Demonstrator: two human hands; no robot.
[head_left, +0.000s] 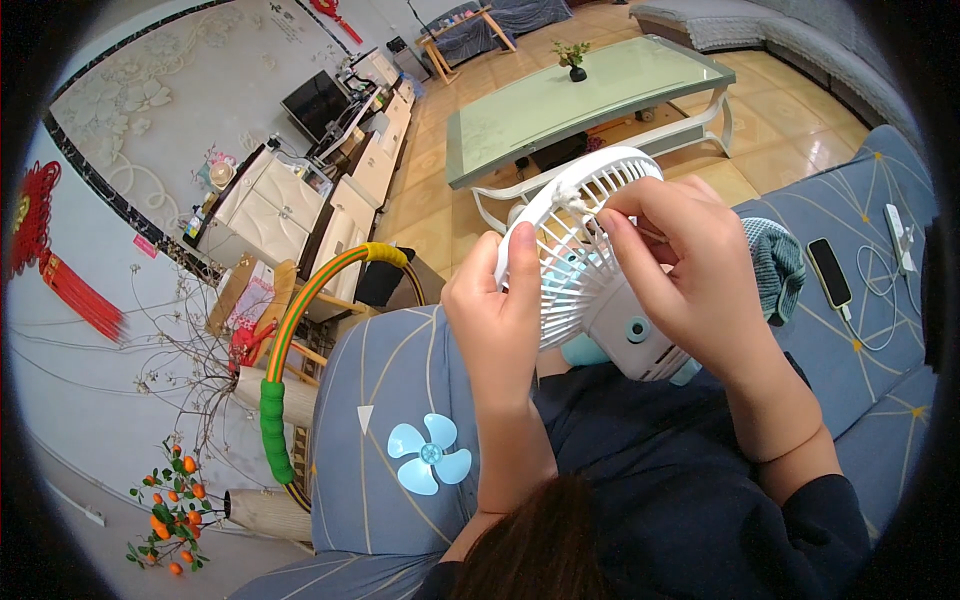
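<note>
In front of me is a small white fan with a round slatted grille and a pale body with light blue parts. My left hand grips the grille's left rim, thumb on the near side. My right hand is closed at the grille's upper right, thumb and fingers pinched together. Whatever it pinches is hidden. A small crumpled white bit sits against the slats just left of those fingertips. Apart from the fan, a light blue four-bladed fan blade lies on the blue sofa to the left.
On the sofa to the right are a teal knitted item, a phone with a white cable, and a white power strip. A striped hoop leans at the sofa's left. Beyond stands a glass-topped coffee table with a small plant.
</note>
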